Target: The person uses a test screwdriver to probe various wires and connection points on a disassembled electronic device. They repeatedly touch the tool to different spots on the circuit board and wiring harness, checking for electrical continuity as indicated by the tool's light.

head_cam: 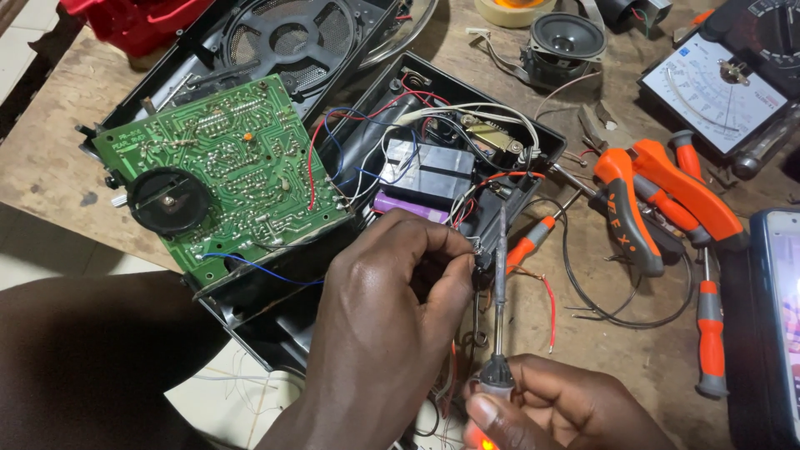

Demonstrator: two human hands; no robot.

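Your left hand (392,308) pinches thin wire (473,243) at edge of open black radio case (533,158). Your right hand (558,408) grips soldering iron (499,292), tip up, touching wire. Green circuit board (233,167) lies left.

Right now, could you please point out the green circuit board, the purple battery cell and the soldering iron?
green circuit board (242,150): head view, middle of its solder side.
purple battery cell (408,207): head view, its side.
soldering iron (500,275): head view, metal shaft.
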